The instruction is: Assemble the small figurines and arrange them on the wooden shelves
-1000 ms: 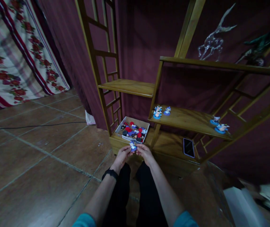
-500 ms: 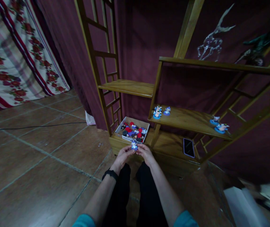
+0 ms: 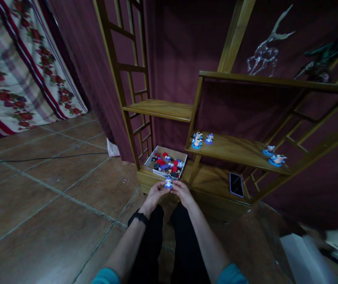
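Between my two hands, just in front of the low base of the shelf unit, I hold a small purple-and-white figurine (image 3: pixel 168 182) upright. My left hand (image 3: pixel 156 194) pinches it from the left side, and my right hand (image 3: pixel 183 191) has its fingers on the right side. Right behind it sits a white cardboard box (image 3: pixel 150 158) filled with red, black and purple figurines (image 3: pixel 169 165). On the middle shelf at left stand two blue-based figurines (image 3: pixel 197 141) and a purple one (image 3: pixel 209 138). Two more blue-based figurines (image 3: pixel 277 159) stand at that shelf's right end.
A phone (image 3: pixel 236 184) lies on the base board (image 3: pixel 208 177). The wooden shelf (image 3: pixel 236 152) overhangs it. Higher up stand a clear deer ornament (image 3: pixel 263 55) and a dark statue (image 3: pixel 322 63). A black cable (image 3: pixel 44 158) crosses the tiled floor at left.
The figurine has turned slightly and stands a little more upright between my fingers. My hands have barely moved.
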### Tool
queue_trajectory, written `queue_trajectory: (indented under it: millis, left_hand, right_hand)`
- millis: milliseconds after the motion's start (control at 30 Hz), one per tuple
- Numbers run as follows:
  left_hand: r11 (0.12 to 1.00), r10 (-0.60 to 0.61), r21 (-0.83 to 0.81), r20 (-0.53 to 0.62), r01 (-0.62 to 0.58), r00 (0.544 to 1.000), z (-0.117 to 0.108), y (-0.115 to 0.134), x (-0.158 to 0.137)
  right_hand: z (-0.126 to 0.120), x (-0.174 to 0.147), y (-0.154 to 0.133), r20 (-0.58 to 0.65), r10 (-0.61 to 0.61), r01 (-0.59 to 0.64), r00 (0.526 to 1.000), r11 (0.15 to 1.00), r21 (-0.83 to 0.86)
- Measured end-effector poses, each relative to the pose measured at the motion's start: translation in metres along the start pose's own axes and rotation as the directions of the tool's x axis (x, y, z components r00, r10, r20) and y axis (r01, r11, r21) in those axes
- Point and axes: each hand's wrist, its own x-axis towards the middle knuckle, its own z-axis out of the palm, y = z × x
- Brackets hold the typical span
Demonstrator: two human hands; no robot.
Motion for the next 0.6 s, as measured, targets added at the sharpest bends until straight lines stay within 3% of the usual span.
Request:
queue_trajectory:
  millis: [600]
  left_hand:
    - [0.999,0.03,0.028,0.015,-0.03,0.999,0.0,0.0019,0.0002]
  right_hand:
    - [0.0029,-0.0008,-0.003,-0.026,0.019,-0.019,0.999,1.0,0.011]
